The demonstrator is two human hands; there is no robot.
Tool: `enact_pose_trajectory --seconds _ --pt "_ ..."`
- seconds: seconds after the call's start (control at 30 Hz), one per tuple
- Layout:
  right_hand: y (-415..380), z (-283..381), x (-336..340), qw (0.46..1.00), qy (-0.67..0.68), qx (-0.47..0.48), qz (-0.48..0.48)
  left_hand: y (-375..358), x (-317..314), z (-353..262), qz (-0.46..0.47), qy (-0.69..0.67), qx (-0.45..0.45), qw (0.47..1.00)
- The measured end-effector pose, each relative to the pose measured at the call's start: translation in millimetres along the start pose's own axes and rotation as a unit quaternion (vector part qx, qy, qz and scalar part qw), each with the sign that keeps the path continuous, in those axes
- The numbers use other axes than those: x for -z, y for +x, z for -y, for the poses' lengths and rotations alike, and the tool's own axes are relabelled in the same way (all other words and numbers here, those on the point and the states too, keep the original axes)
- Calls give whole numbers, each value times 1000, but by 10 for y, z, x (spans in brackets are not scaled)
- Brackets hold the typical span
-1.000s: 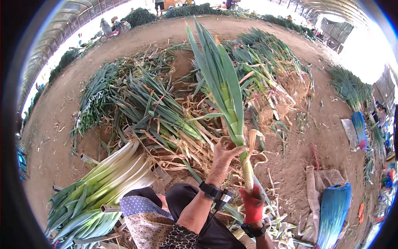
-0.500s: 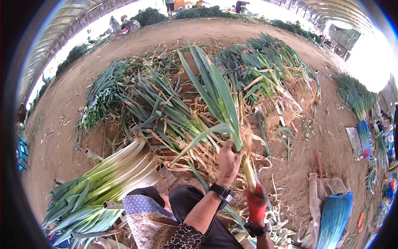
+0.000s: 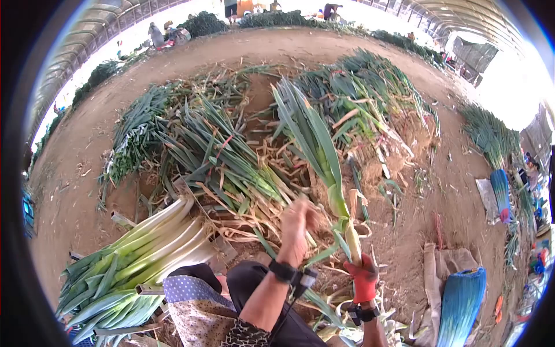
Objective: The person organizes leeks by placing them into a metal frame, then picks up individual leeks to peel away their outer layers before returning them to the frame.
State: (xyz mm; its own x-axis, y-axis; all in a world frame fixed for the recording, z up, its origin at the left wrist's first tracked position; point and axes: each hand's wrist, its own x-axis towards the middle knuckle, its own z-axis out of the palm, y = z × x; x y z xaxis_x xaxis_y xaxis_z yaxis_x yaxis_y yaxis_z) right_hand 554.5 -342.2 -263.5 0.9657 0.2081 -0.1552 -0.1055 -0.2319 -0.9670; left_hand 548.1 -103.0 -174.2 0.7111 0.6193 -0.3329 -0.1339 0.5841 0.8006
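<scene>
A leek with long green leaves stands tilted in front of me. My right hand, in a red glove with dark patches, is closed around its pale lower stalk. To the left of that stalk, my bare left hand is apart from it; its fingers are smeared by motion. A strip of leaf hangs down beside the stalk. At the lower left, a stack of peeled leeks with white stalks lies on a metal rack. Beyond my left hand lie untrimmed leeks with dry outer leaves.
More leeks with brown roots lie at the upper right. A blue-wrapped bundle rests by a sack at the lower right. Dry leaf scraps litter the dirt floor. A person bends in the far background.
My left hand has let go of the leek and moved left and slightly down. A leaf that stuck out to the left now hangs lower by the stalk. The view has shifted slightly.
</scene>
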Motion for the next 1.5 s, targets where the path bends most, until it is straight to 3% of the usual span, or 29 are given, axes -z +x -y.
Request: enact_pose_trajectory --seconds 0.03,0.1,0.17,0.23,0.3,0.33,0.37,0.43,0.47,0.53,0.63,0.67,0.73,0.8,0.83,0.87,0.9,0.97,1.03,1.1,1.13,1.17,1.23,1.3,1.37,1.43,1.5 --pt "-104 68 56 999 31 -35 10 77 62 7 -5 -8 -41 999" --pt "-320 154 117 998 63 -12 6 235 160 78 19 36 -4 999" --pt "-498 102 251 996 70 -27 47 322 123 190 93 -52 12 994" --pt "-632 232 251 992 53 -57 102 84 -57 -69 137 -124 56 981" --pt "-640 298 168 973 141 -109 150 75 -12 -95 116 -163 33 979" --pt "-528 404 120 971 61 -141 185 72 25 -135 124 -172 29 977" --pt "-374 248 36 974 92 36 204 88 96 -139 142 -182 23 973" --pt "-139 250 -217 967 188 72 159 127 145 -215 183 -202 6 962" --pt "-80 357 -335 970 180 67 148 67 117 -247 128 -191 19 973" --pt "-6 885 -613 977 164 56 121 81 121 -206 160 -182 -3 970" --pt "209 845 -738 968 61 133 202 104 122 -197 133 -164 -10 977" --pt "146 834 -720 973 -35 204 104 117 127 -207 110 -158 -10 981" --pt "103 296 -483 902 -312 297 -1 145 167 -267 67 -128 -50 988" --pt "-105 -592 43 885 -394 246 -2 147 252 -378 53 -122 -79 988" --pt "-230 -1536 553 855 -493 159 41 215 328 -389 31 -112 -103 988" --pt "-480 -1915 989 820 -562 -45 100 197 336 -425 13 -122 -115 986" --pt "-744 -2034 1335 745 -631 -180 119 175 346 -469 -6 -131 -128 983" --pt "-1177 -2164 1902 788 -573 -191 116 186 346 -445 -28 -143 -166 975" --pt "-1221 -2095 1890 852 -475 -217 11 64 285 -445 -24 -159 -150 976" --pt "-875 -1797 1460 910 -358 -209 -11 18 207 -460 -3 -170 -142 975" --pt "-728 -1504 1060 960 -237 -141 -34 22 217 -420 12 -178 -143 973" --pt "-535 -1148 625 983 115 -144 7 27 205 -375 3 -180 -153 972" --pt "-131 -291 -117 974 -188 41 118 51 179 -271 -15 -184 -173 967" --pt "37 133 -798 990 -14 22 141 79 221 -186 11 -174 -165 971" --pt "287 13 -1258 964 208 27 166 111 228 -131 12 -166 -157 974" --pt "297 134 -1312 941 284 -5 184 153 236 -169 13 -168 -165 972" --pt "-2 383 -925 954 213 -84 195 157 275 -262 -3 -176 -171 970"
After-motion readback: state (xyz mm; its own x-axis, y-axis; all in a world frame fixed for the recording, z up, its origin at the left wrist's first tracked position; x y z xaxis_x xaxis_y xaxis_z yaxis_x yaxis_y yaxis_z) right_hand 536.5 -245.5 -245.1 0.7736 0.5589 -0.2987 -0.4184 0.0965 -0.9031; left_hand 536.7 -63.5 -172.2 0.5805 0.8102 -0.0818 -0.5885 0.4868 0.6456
